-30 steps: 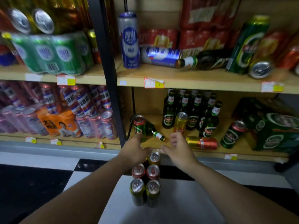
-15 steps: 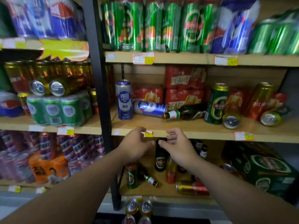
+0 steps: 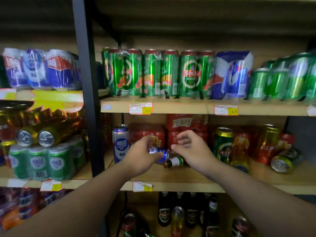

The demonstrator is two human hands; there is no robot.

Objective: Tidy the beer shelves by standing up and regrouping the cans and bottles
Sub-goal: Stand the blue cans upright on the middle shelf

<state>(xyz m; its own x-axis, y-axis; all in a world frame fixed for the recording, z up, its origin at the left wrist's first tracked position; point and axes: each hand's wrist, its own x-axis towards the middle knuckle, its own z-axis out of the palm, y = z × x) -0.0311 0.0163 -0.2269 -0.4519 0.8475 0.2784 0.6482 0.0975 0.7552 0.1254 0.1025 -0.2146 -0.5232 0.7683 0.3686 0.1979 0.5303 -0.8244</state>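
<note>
Two hands are up at the middle shelf [image 3: 188, 183]. The left hand [image 3: 141, 157] has fingers and thumb wrapped round the blue can [image 3: 162, 153] that's lying on its side on the board. It's a bit blurry, but it does look like a proper grip. The right hand [image 3: 192, 149] is loose, fingers half curled and holding nothing, hovering right over the green bottle [image 3: 175, 161]. That one's also flat on its side, cap end poking toward the front, and it's touching or just about touching the blue can.

Pretty crowded around them. There's an upright blue-and-white can [image 3: 120, 144] just left of the left hand, and red packs [image 3: 147, 134] stacked right behind both hands. On the right, an upright green can [image 3: 223, 146] stands close to the right wrist. Further right a couple of red-gold cans [image 3: 268, 142] lean, and one toppled can [image 3: 282, 164] points its lid at the camera.

The shelf above has shrink-wrapped green cans [image 3: 153, 74], and the shelf below has dark bottles [image 3: 189, 212] standing. A black post [image 3: 85, 82] splits off the left bay.
</note>
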